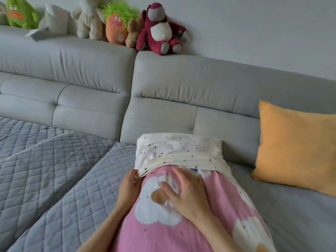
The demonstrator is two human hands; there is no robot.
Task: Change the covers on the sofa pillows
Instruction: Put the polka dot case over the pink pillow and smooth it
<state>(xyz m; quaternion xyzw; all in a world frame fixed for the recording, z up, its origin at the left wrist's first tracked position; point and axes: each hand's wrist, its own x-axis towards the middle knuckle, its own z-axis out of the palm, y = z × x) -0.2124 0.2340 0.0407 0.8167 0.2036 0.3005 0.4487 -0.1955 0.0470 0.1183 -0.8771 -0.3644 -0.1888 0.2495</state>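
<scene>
Pink cover (190, 231) with white cloud shapes, lying on the grey sofa seat (300, 215) and running from the lower edge of the view toward the backrest. Its far end is wrapped by a cream dotted cover (178, 150), bunched in folds around the pillow and resting against the sofa backrest (200, 84). Left hand (129, 186): fingers curled, pinching the gathered lower edge of the cream dotted cover at the pillow's left side. Right hand (187, 195): fingers spread and straight, pressing flat on the pink cover just below that edge. Orange pillow (294, 148): leaning upright against the backrest, to the right, apart from the pillow being handled. Quilted grey-blue blanket (54, 170): spread over the seat on the left, touching the pink cover's left side. Row of plush toys along the backrest top, against a plain pale wall (254, 30): green plush (20, 13), beige plush (89, 20), orange plush with green hair (117, 24), dark red bear (160, 31).
</scene>
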